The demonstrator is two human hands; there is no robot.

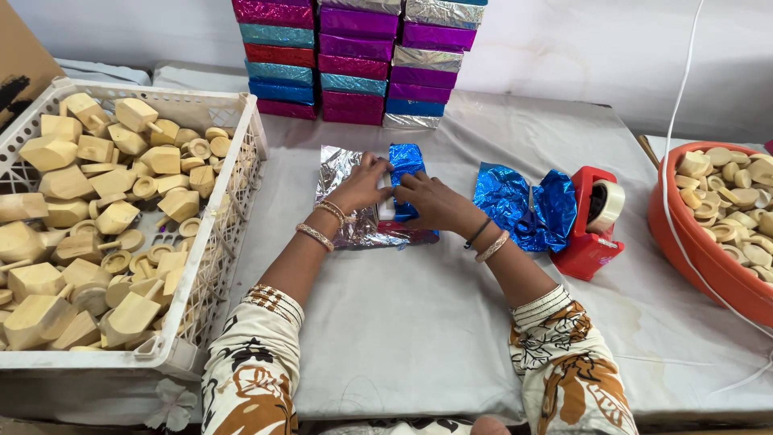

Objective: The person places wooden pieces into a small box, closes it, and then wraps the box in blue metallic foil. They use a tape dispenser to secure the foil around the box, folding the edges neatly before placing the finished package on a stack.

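A small white box (387, 209) lies at the table's middle, partly covered by shiny blue wrapping foil (405, 159). My left hand (360, 187) presses on the box's left side, resting over a sheet of silver foil (337, 167). On the right side, my right hand (431, 199) pins the blue foil down against the box. Fingertips of both hands meet over the box. Most of the box is hidden under the hands and foil.
A white crate (241, 153) of wooden pieces stands at the left. Stacked foil-wrapped boxes (354, 60) sit at the back. Loose blue foil (523, 201) and a red tape dispenser (592, 225) lie to the right, beside an orange tub (684, 234) of wooden pieces. A white cord (668, 185) hangs at right.
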